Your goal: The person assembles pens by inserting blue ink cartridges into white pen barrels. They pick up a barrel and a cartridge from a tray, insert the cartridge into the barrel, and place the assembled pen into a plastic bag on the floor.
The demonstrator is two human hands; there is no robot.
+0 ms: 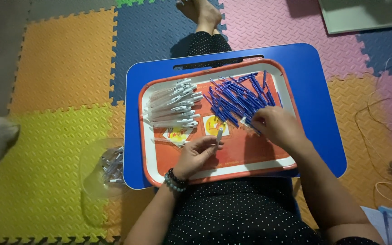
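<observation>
Head view, looking down over a lap in black dotted cloth: the left hand, beaded bracelets at its wrist, is curled with fingers pinched round a short white plastic pen barrel, held nearly upright just above the orange plastic tray with a white rim. The right hand lies palm down, fingers bent onto the near edge of the heap of thin blue pen refills; whether it has closed on one cannot be told. To do this well, I judge one refill should be drawn out alone and the barrel kept steady. Farther left on the tray lies a row of white pen barrels. Beneath is a blue plastic lap table.
</observation>
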